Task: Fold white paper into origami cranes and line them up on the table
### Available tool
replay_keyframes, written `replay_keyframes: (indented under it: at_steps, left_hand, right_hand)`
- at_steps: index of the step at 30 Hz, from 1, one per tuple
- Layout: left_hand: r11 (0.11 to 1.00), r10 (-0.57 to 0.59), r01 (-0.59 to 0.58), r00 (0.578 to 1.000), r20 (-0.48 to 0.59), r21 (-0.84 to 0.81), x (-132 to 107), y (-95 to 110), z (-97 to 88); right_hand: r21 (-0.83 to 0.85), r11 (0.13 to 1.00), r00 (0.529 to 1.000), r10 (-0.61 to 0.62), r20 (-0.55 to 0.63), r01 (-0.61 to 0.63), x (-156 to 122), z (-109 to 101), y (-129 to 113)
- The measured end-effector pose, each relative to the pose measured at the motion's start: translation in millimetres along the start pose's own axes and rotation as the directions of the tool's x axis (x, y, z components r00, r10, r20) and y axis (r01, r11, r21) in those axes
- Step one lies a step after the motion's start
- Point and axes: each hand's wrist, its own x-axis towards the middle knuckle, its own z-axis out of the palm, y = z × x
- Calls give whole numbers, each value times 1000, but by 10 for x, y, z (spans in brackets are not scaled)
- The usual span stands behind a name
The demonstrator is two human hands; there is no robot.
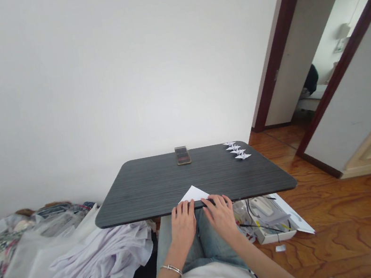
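Observation:
A white sheet of paper (193,193), folded to a triangle, lies at the near edge of the dark table (143,184) with its point facing the wall. My left hand (183,223) has its fingers together on the left part of the paper's near side. On the right part, my right hand (221,214) holds the same side, fingers bent and thumb toward the middle. The fingers cover most of the paper's near edge. Several small folded paper cranes (242,156) stand in a row at the table's far right corner.
A phone (182,155) leans upright at the table's far edge, near the white wall (144,69). Piled clothes (102,256) lie at the left. Below the table's right side, a white box (276,235) holds cables and small items on the wooden floor (348,230).

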Motion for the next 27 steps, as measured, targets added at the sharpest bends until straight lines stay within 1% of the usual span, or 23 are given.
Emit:
replay_keyframes:
  at_steps: [6,12,17,21,27]
  left_hand:
    - [999,-35,36,999,-11,11,-52,-22,-10]
    - [996,-78,79,997,-20,34,-111,-50,-12]
    - [996,-73,73,997,-2,53,-109,-53,-21]
    - [996,-67,67,998,10,58,-107,-59,-31]
    - [999,-40,40,999,-19,28,-105,-42,30]
  right_hand:
    - [4,1000,998,8,-61,-7,-31,-9,128]
    - [16,1000,997,20,-78,-19,-69,15,191]
    - [6,1000,996,26,-81,-25,-81,22,196]
    - [-9,1000,998,18,-56,-18,-68,13,203]
    - [4,1000,999,-4,-51,4,-15,-1,195]
